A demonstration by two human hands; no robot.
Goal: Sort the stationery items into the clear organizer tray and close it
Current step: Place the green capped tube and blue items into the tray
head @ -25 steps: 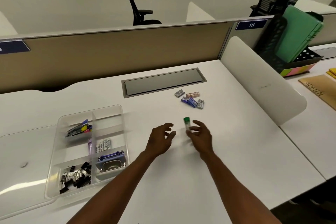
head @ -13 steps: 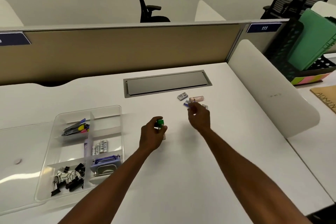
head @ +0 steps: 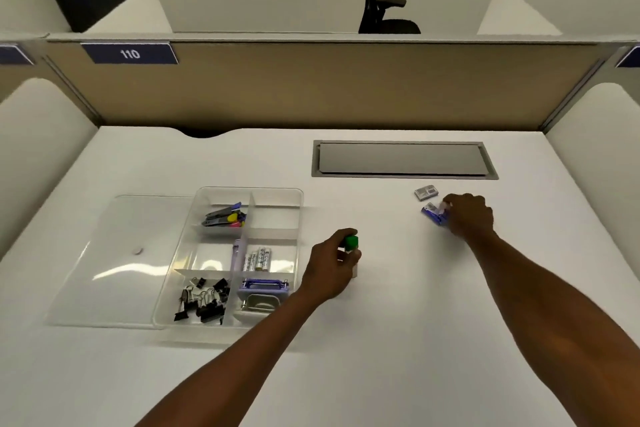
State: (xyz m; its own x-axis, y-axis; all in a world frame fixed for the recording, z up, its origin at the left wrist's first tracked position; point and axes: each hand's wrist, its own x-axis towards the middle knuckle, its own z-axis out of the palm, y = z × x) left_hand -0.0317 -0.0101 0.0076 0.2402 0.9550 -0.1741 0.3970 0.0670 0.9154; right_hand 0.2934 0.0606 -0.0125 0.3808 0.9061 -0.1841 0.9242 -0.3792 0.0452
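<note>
While left hand (head: 330,269) grips green-capped glue stick (head: 350,243), right hand (head: 467,215) pinches blue item (head: 433,215).

On the white desk (head: 381,340) the clear plastic organizer tray (head: 277,192) sits at nine o'clock of the left hand (head: 329,270), with its flat clear lid (head: 114,253) touching it at nine o'clock. Binder clips (head: 202,302) lie in the tray's near-left compartment, batteries (head: 258,258) in the middle-right one. The right hand (head: 467,215) lies at two o'clock of the left, the small grey staple box (head: 425,193) just beside it at ten o'clock.
</note>
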